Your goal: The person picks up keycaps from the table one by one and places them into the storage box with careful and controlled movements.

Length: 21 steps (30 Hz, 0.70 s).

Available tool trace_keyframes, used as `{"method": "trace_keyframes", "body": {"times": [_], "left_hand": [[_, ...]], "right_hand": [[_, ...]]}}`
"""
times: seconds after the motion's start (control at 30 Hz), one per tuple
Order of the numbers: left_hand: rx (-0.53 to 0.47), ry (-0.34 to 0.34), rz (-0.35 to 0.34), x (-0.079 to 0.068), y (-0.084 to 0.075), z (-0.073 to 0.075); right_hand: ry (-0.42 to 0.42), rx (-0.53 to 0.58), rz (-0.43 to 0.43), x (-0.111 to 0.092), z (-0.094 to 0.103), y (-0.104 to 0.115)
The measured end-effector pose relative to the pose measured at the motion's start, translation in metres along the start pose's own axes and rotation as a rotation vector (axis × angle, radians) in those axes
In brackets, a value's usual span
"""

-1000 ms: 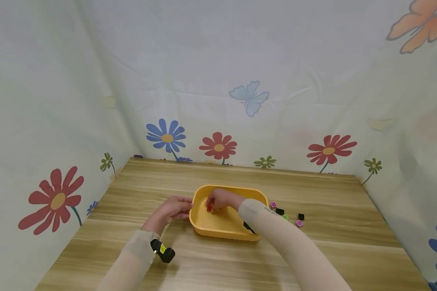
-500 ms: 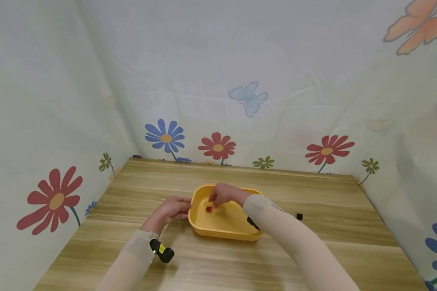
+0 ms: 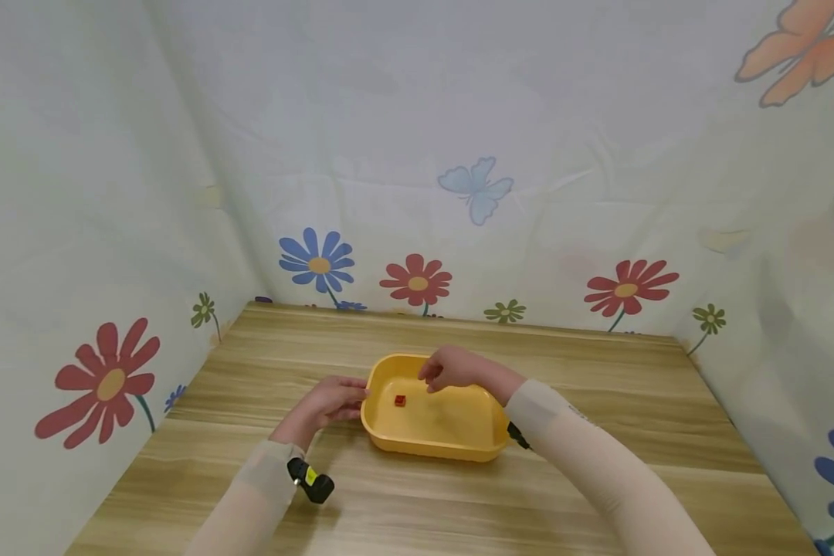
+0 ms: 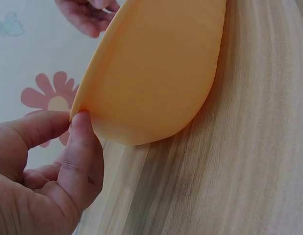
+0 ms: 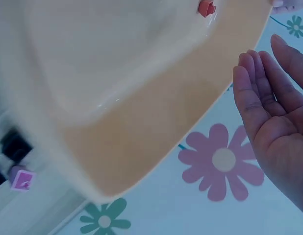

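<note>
A yellow plastic basin (image 3: 431,448) stands on the wooden table. My left hand (image 3: 328,400) holds its left end. In the left wrist view, thumb and fingers (image 4: 82,147) pinch the basin's rim. One small red toy block (image 3: 400,401) lies on the basin floor near that end; the right wrist view shows the same red block (image 5: 206,8) at its upper edge. My right hand (image 3: 453,367) hovers over the back rim, to the right of the block. Nothing is between its relaxed fingers (image 5: 247,100).
Outside the basin's right end, a pink block (image 5: 22,180) and black blocks (image 5: 15,147) lie on the table; my right sleeve (image 3: 591,455) covers that area in the head view. A flowered cloth (image 3: 361,193) hangs behind the table.
My right hand has let go of the red block, leaving it in the basin, and has risen and moved right. The sleeve now covers the loose blocks. My left hand stays at the rim.
</note>
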<state>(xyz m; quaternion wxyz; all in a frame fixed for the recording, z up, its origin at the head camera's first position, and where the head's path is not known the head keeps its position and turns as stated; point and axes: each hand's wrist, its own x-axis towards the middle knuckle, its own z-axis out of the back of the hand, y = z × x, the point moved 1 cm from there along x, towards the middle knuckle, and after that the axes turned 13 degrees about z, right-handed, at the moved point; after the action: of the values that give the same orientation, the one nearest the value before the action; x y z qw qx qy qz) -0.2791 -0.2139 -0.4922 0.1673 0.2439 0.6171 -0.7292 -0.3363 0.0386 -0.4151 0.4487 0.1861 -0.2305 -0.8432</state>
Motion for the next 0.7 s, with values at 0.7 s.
{"method": "trace_keyframes", "body": {"times": [0.7], "left_hand": [[-0.008,0.004,0.012,-0.002,-0.002,-0.002]], "right_hand": [[-0.175,0.113,0.030,-0.074,0.003,-0.013]]}}
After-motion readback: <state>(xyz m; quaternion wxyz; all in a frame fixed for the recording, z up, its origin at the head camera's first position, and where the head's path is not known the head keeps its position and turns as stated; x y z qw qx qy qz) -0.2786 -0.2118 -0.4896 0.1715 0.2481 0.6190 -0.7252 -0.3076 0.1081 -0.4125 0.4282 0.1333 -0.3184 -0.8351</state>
